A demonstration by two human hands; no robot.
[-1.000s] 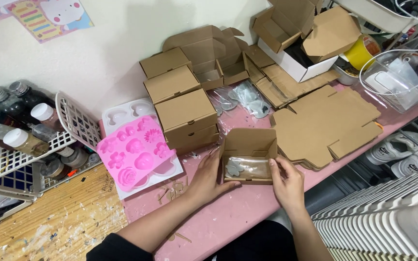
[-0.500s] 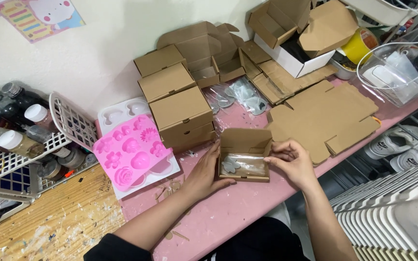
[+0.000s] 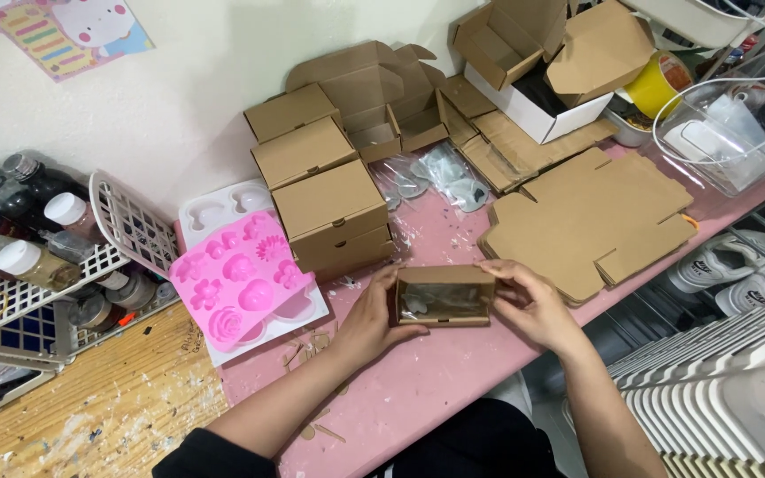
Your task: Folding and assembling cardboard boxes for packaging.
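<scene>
Both hands grip a small open cardboard box on the pink table: the left hand has its fingers clamped on the box's left end, the right hand on its right end. It looks light and thin-walled (easily crushed), best held by the stiffer corners. Just beyond the fingers stand stacked closed boxes; left lies a pink mould.
</scene>
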